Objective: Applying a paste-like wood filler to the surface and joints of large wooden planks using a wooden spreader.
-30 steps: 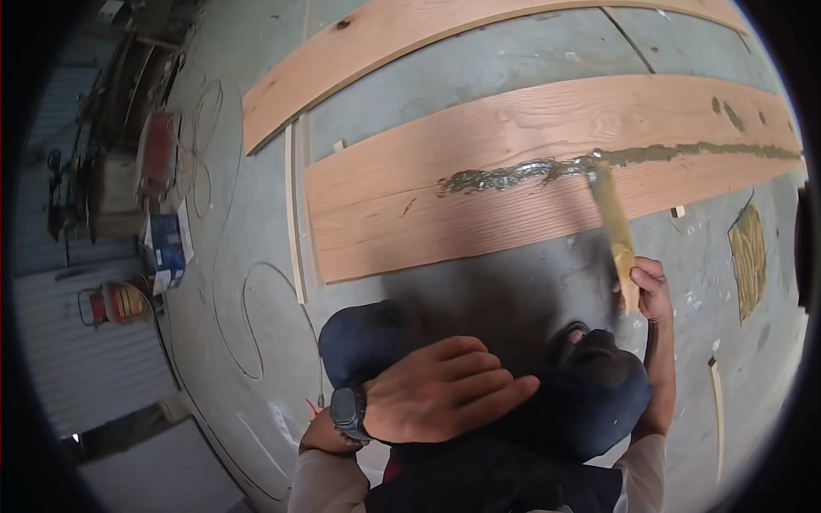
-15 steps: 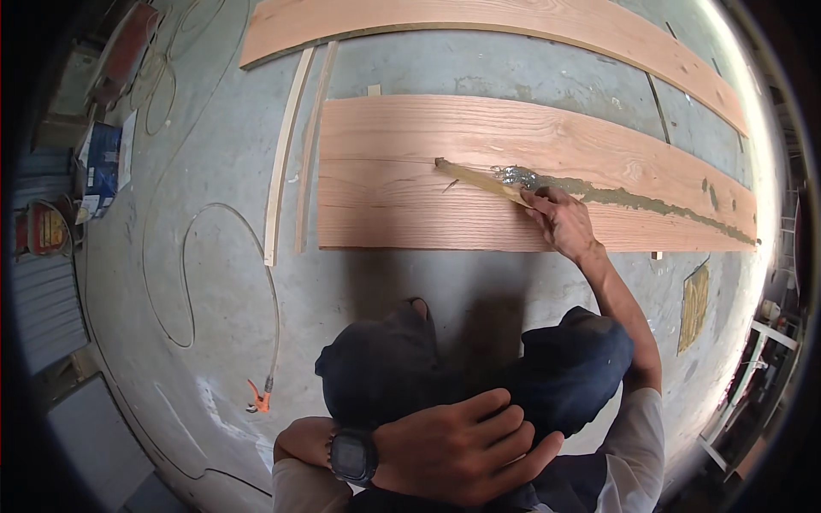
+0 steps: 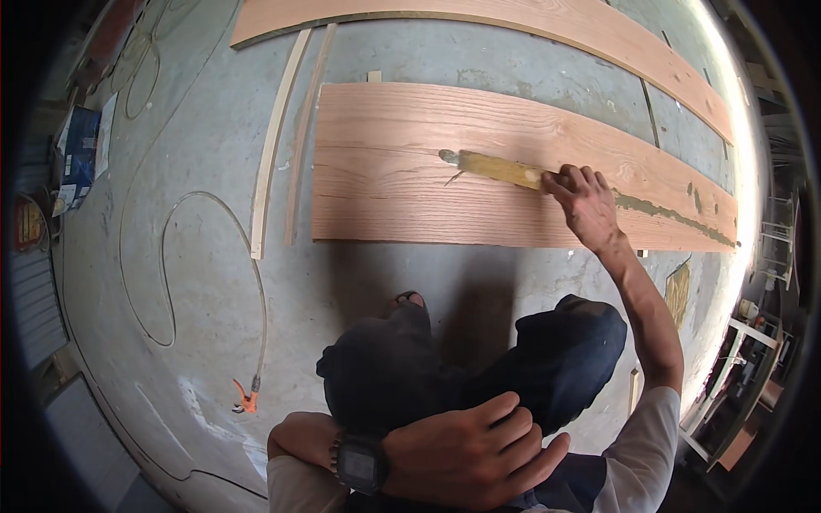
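Observation:
My right hand (image 3: 588, 203) grips the near end of a flat wooden strip (image 3: 500, 169) like a spreader, its broad yellowish face turned up. The strip's far end touches the reddish plank (image 3: 385, 205) beside a small dab of grey-green paste (image 3: 448, 156). A long streak of the same paste (image 3: 676, 217) runs along the plank toward its right end, partly hidden behind my hand. Thin cracks show in the wood left of the dab. My left hand (image 3: 470, 449), under a black watch, rests loosely across my lap, empty, its fingers slightly bent and apart.
Another long plank (image 3: 479, 21) lies farther off. Two thin wooden battens (image 3: 280, 145) lie left of the near plank. An air hose with an orange blow gun (image 3: 246, 397) winds over the concrete floor. A paste-marked flat piece (image 3: 677, 291) lies at right.
My right hand has moved right and the strip has turned flatter, its tip drawn back rightward. A dab of paste now shows at the left end of the crack. My left hand stays put.

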`<state>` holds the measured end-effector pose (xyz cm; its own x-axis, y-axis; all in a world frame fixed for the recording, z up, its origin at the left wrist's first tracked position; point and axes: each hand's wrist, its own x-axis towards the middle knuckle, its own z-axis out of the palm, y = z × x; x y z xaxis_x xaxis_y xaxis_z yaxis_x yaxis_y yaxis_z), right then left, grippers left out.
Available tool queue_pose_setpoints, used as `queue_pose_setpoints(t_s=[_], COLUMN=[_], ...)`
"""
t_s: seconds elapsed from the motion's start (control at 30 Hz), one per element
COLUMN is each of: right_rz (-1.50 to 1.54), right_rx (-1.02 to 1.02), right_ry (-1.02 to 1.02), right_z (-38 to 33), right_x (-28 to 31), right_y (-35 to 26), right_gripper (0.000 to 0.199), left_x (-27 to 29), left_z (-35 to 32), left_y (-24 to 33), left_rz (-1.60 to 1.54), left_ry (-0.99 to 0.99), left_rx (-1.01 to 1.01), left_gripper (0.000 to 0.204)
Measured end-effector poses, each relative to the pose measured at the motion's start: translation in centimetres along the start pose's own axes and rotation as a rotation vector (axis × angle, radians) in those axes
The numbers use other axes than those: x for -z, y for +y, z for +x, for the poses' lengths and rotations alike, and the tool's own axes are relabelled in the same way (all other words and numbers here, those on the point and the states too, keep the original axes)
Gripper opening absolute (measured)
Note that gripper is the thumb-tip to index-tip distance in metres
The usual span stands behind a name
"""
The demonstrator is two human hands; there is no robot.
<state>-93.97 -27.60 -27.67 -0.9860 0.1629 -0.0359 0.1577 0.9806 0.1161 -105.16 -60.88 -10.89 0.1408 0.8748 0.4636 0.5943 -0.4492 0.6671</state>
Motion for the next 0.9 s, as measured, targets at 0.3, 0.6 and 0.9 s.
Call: queue_pose_setpoints(t_s=[0.3, 0.6, 0.9], right_rz=[0.122, 0.116, 1.136], right_rx=[-0.009, -0.192, -0.814], right_ry=[0.038, 0.047, 0.134], right_z=[1.3, -5.7, -9.9], right_x=[-0.8, -2.1, -9.6], right_y=[-1.2, 1.9, -11.2], right_gripper=[0.035, 0.038, 0.043], left_x=[-0.5, -0.8, -1.1], left_z=[-0.1, 0.3, 1.1], left_y=[0.1, 0.3, -0.2], left_rz=[-0.003, -0.090, -0.136], left_ry=[-0.004, 0.179, -0.040], left_rx=[-0.026, 0.083, 0.046], left_gripper=[0.024, 0.027, 0.028])
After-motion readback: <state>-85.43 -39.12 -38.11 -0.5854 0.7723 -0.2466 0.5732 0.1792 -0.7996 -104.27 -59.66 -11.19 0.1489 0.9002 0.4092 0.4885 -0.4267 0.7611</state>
